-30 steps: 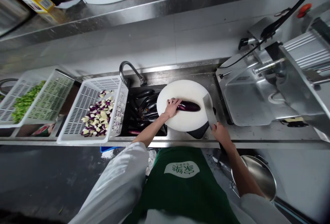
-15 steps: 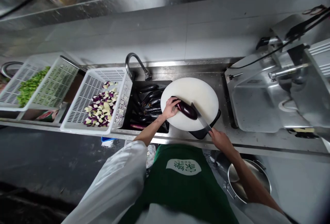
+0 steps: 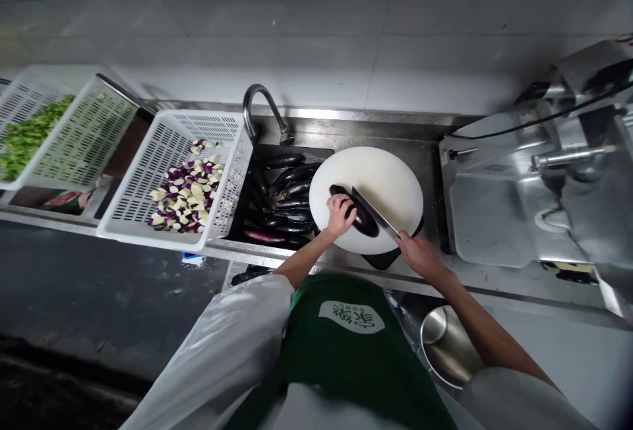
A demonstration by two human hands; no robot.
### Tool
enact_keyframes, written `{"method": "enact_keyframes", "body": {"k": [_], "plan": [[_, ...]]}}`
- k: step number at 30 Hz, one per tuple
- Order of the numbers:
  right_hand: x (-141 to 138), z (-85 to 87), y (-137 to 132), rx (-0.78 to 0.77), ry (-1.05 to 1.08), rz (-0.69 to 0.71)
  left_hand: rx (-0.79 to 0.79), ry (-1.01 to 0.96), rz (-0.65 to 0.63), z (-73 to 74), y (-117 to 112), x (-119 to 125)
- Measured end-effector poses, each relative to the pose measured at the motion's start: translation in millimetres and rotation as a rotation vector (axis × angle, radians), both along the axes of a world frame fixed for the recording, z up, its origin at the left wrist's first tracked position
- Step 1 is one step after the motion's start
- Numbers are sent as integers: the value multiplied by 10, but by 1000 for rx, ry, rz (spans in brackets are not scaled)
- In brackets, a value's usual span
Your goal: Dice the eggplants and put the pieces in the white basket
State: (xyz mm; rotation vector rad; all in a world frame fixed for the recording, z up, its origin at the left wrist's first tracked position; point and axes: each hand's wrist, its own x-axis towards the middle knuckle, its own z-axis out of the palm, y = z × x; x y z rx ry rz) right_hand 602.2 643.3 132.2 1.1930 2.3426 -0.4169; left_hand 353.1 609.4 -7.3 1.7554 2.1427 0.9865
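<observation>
A dark purple eggplant (image 3: 364, 219) lies slantwise on the round white cutting board (image 3: 390, 173). My left hand (image 3: 341, 214) is closed over its left side, fingers curled across the skin. In my right hand (image 3: 419, 255) is the handle of a kitchen knife (image 3: 378, 214). The blade runs along the far right side of the eggplant, close against it; whether it has cut in, I cannot tell. Left of the board, several whole eggplants (image 3: 291, 204) lie in the sink.
A white plastic basket (image 3: 111, 222) with cut eggplant pieces (image 3: 188, 192) stands left of the sink, below a curved faucet (image 3: 264, 97). Farther left, another basket (image 3: 93, 133) holds chopped greens (image 3: 34, 133). A metal slicing machine (image 3: 494, 199) stands right; a steel pot (image 3: 448, 344) is below the counter.
My left hand has shifted from the eggplant's upper left end towards its middle. The knife has moved from the lower right end to lie along the eggplant's far side. The view has tilted and shifted.
</observation>
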Motion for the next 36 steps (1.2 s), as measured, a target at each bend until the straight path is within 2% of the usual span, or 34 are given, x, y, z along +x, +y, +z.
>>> {"method": "enact_keyframes", "body": {"k": [4,10,18,22,27,30,33,36], "plan": [[-58,98,17,42,2,12,-38,8,53,-83,82,79],[-57,192,-15,2,44,42,-16,20,31,-102,148,72],[-126,214,234,-71,102,81,-28,-39,34,-113,201,87],[-347,210,389,-80,105,83,-50,-61,3,-123,218,90],[-896,111,561,-67,57,96,-37,-67,-18,-145,198,72],[-1175,107,638,-100,66,109,-56,-49,-36,-137,182,46],[-1237,149,681,-165,77,106,-83,-44,-53,-109,172,25],[-1032,164,663,-177,58,120,-77,-63,-31,-84,165,28]]}}
